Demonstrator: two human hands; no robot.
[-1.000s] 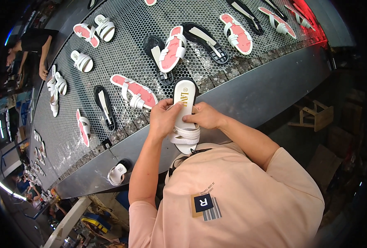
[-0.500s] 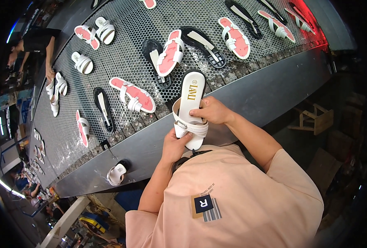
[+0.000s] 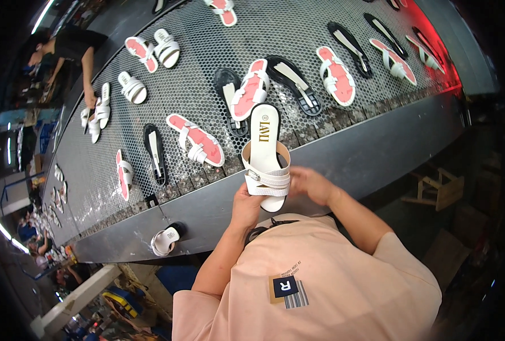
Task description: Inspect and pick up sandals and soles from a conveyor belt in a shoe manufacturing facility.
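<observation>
A white slide sandal [image 3: 263, 149] with crossed straps, a small buckle-like ornament and a black sole edge is upright in front of me, toe end toward my body. My left hand [image 3: 247, 209] grips it from below near the toe, its fingers partly hidden behind the sandal. Beside the straps, on the right, is my right hand [image 3: 314, 186], blurred; whether its fingertips touch the sandal I cannot tell. Just beyond the heel lie a pink-topped white-strapped upper [image 3: 251, 91] and a black sole [image 3: 230, 94] on the mesh conveyor belt [image 3: 204, 42].
More uppers [image 3: 195, 139] and black soles [image 3: 156, 154] lie on the belt. A grey metal side panel [image 3: 372, 142] runs along its near edge. One white sandal [image 3: 164, 241] rests by the panel at lower left. Far left, a co-worker's hand [image 3: 90, 99] touches white sandals. A wooden stool [image 3: 448, 190] stands right.
My right hand has come off the insole and moved right of the straps. My left thumb has left the sandal's upper side. Belt items appear shifted right and down in view.
</observation>
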